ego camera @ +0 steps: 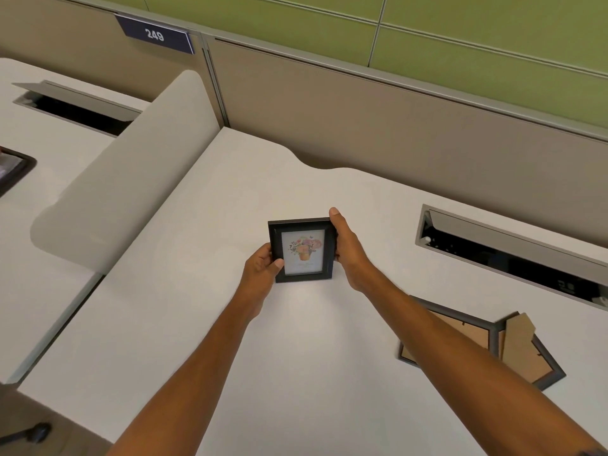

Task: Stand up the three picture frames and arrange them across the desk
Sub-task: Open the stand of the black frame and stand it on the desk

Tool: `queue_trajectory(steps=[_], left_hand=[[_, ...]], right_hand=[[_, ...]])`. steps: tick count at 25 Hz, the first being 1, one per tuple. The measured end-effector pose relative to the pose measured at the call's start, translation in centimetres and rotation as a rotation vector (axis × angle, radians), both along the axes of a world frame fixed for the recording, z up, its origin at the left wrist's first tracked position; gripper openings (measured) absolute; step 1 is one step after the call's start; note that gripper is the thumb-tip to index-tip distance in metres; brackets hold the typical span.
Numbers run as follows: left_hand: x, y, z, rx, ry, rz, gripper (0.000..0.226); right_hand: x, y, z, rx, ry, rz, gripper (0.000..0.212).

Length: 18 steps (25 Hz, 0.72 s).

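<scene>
Fingers (275, 263) of both hands grasp the black flower frame (303, 250) upright; two frames (513, 347) lie face-down.

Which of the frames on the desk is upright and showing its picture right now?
The black frame with the flower print, gripped by the left hand and right hand. The two grey frames lie face down at right, cardboard backs up.

White desk (197, 324); two frames lie face-down at right (460, 334) (533, 353); cable hatch (513, 255) open.
</scene>
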<state>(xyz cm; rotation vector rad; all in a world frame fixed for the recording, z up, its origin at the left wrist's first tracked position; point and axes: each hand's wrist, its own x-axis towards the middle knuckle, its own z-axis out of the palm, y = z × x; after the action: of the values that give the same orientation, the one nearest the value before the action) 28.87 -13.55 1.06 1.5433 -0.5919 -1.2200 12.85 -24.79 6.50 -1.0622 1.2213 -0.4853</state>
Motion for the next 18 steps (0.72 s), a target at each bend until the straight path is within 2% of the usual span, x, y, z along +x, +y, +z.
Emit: queue_trajectory(steps=[6,9,12,14,18], left_hand=[[0.3,1.8,-0.8,0.025,-0.061,-0.006,0.041],[-0.6,3.5,-1.3,0.115,-0.147,0.217,0.035],[-2.3,5.5,-1.5,0.2,-0.144,0.46,0.022],[-3.7,6.7,-1.4,0.185,-0.098,0.451,0.019],[-6.6,7.8,-1.0,0.193,-0.032,0.299,0.022]], right_hand=[[-1.8,0.1,0.5,-0.025,0.044,0.096,0.073],[-3.9,0.5,0.5,-0.052,0.078,0.09,0.079],[-6.3,1.6,0.4,-0.08,0.094,0.019,0.078],[-8.3,2.8,0.4,-0.103,0.094,-0.036,0.073],[-12.3,5.2,0.3,-0.107,0.114,-0.112,0.067]])
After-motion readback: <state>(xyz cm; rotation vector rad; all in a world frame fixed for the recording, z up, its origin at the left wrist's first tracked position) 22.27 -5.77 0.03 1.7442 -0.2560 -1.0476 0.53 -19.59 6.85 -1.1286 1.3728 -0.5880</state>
